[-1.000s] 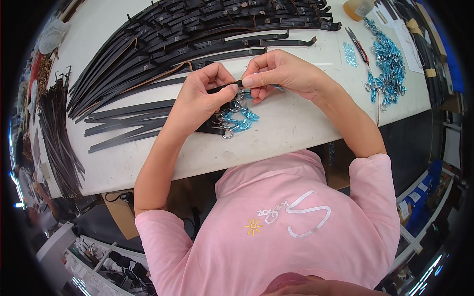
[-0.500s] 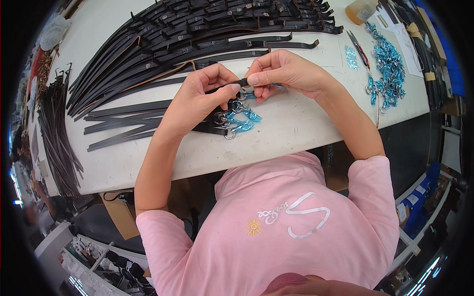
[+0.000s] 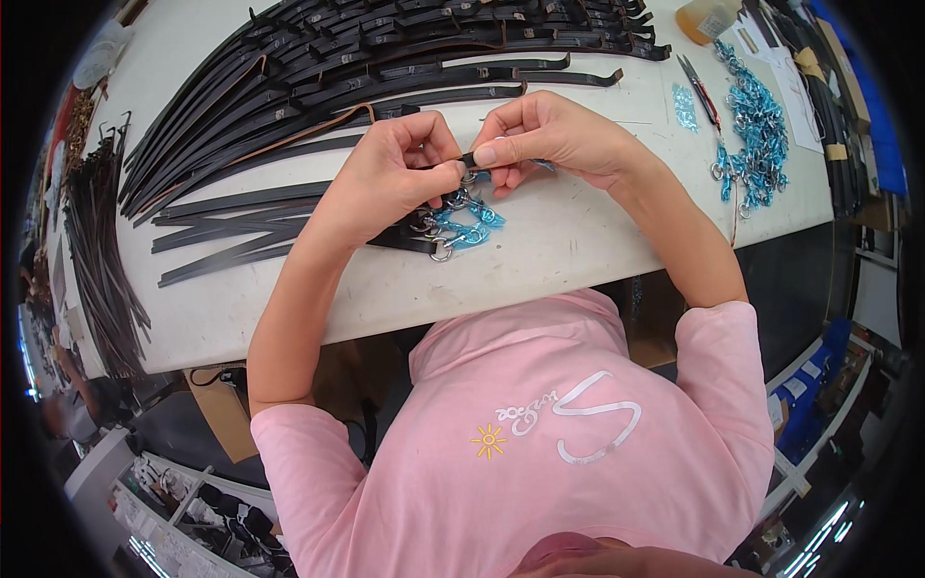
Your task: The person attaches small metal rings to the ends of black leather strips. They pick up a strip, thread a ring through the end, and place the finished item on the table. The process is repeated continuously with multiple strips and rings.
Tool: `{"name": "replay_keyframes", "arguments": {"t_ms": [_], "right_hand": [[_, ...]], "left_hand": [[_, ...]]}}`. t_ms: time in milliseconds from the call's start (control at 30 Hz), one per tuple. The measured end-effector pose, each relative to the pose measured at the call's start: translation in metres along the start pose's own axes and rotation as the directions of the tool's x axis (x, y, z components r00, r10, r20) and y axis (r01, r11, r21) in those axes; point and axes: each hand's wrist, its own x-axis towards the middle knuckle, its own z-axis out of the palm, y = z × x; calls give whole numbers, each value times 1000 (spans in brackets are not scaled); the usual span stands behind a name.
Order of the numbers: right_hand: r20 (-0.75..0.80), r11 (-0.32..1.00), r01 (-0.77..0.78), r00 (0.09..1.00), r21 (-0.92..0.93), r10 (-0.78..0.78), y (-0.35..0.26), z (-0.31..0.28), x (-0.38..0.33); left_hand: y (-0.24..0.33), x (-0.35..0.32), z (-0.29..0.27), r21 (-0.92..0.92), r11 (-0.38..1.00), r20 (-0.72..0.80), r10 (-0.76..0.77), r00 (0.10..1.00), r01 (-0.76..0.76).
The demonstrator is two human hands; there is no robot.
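My left hand [image 3: 390,178] and my right hand [image 3: 549,140] meet above the white table [image 3: 568,250], both pinching the end of a thin black strap [image 3: 469,160] between thumb and fingers. A small metal ring hangs at that end. Just below my hands lies a small cluster of metal clasps in blue plastic wrap [image 3: 462,226], joined to the ends of flat black straps [image 3: 241,236] that run to the left.
A wide fan of black straps [image 3: 385,58] covers the far side of the table. More dark straps [image 3: 92,241] hang over the left edge. At the right lie a pile of blue-wrapped clasps [image 3: 752,125], small snips [image 3: 701,89] and a tape roll [image 3: 708,17].
Both hands have lifted slightly and drawn closer together on the strap end; the clasps under them have stayed where they were.
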Motion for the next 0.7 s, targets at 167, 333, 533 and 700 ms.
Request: {"name": "replay_keyframes", "arguments": {"t_ms": [167, 333, 533, 700], "right_hand": [[-22, 1000, 14, 1000, -8, -14, -2, 0, 0], [-28, 1000, 13, 1000, -5, -13, -4, -1, 0], [-9, 1000, 3, 1000, 19, -3, -2, -2, 3], [26, 998, -9, 1000, 59, 8, 0, -1, 1]], "left_hand": [[0, -2, 1, 191, 975, -46, 127, 991, -116], [8, -6, -6, -43, 999, 15, -10, 1000, 11], [1, -2, -8, -98, 995, 43, -9, 999, 13], [-1, 0, -7, -98, 995, 47, -18, 999, 23]]}}
